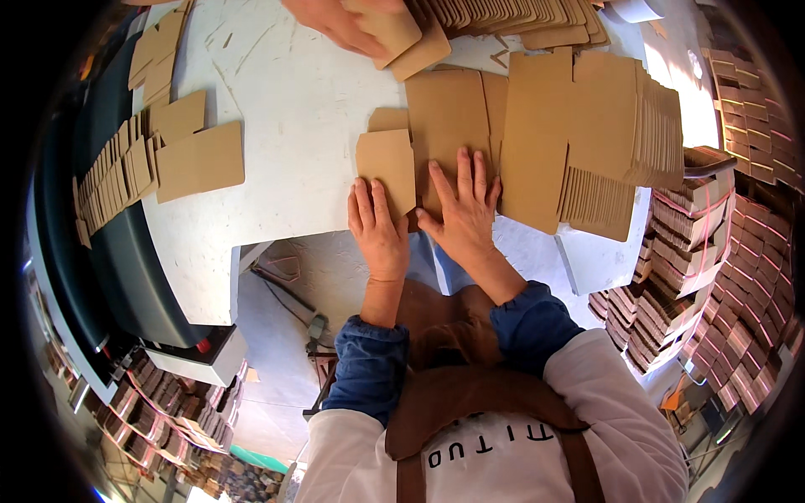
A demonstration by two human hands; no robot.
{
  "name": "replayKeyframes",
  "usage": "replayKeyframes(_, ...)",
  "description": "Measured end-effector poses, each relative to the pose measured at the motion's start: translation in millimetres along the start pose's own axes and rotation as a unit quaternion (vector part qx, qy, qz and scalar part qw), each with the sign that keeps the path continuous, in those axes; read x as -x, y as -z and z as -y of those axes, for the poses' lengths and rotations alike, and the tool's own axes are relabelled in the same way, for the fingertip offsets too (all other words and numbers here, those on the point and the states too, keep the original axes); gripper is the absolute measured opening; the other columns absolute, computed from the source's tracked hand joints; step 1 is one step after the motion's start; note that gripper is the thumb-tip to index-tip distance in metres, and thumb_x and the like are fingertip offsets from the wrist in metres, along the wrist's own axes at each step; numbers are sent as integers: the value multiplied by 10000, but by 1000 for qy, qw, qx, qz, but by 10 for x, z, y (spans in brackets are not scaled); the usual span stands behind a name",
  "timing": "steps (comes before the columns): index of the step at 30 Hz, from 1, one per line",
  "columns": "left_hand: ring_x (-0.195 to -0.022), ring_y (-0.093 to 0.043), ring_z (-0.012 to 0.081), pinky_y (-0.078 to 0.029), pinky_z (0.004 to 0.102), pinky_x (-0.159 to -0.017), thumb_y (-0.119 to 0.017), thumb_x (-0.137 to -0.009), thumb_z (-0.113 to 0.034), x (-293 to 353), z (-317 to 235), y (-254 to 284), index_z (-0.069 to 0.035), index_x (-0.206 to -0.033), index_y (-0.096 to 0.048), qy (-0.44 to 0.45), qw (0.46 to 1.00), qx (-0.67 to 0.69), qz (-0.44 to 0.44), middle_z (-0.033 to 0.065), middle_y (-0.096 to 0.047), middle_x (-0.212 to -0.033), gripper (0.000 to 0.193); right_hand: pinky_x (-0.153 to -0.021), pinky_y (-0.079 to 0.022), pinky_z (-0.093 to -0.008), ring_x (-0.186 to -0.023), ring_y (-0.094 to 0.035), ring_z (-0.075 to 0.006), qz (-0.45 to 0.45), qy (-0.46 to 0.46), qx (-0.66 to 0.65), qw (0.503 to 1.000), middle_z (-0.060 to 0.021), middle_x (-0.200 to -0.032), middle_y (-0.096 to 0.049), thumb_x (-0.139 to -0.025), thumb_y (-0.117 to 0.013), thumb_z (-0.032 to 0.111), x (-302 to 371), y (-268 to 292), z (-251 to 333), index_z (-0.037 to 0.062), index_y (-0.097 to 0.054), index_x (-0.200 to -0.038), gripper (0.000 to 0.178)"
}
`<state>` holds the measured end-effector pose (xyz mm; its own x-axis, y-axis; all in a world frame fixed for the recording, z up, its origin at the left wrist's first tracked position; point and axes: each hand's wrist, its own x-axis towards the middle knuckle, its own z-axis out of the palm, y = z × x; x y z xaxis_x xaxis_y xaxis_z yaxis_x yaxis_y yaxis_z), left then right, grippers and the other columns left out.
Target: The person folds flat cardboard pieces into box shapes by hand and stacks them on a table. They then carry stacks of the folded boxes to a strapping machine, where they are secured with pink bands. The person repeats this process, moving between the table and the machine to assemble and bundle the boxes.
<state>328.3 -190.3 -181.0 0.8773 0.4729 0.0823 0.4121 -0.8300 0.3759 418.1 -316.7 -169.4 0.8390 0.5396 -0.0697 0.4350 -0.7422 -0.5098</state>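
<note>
A flat brown cardboard piece (449, 113) with a narrower folded panel (386, 155) at its left lies on the white table in front of me. My left hand (379, 235) rests on the near end of the left panel, fingers stretched out. Spread over the near part of the wider piece is my right hand (461, 210), palm down. Neither hand grips anything. Just right of my right hand, overlapping stacked cardboard blanks (537, 138) fan out toward the table's right side.
Across the white table (285, 134), another person's hand (340, 21) touches cardboard pieces beside a fanned row (511, 12). To the left, more pieces (201, 159) trail onto a dark conveyor belt (138, 268). Strapped cardboard bundles (683, 251) stand at the right.
</note>
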Motion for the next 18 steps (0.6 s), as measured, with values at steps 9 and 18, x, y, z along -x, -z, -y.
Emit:
replayKeyframes(9,-1339,-328,433,-289,502,-1103,-733,-800,-195,-37,-127,37,-3,-1435,-416,3,1000,3,10,229,-318,-1525,736,-1041,-251,-701,-1442,-187,-423,-27,6,20,999,-213,-1564,-223,-718,-768,426,12,-14,-73,184,-466,-1424,805)
replayKeyframes(18,-1275,-367,438,-314,508,-1073,-745,-789,-194,-154,-211,103,-14,-1410,-454,-4,1000,-1,14,242,-349,-1492,708,-1041,-249,-695,-1445,-195,-408,-41,-7,20,999,-220,-1569,-223,-738,-741,432,-12,-8,-106,190,-475,-1416,768)
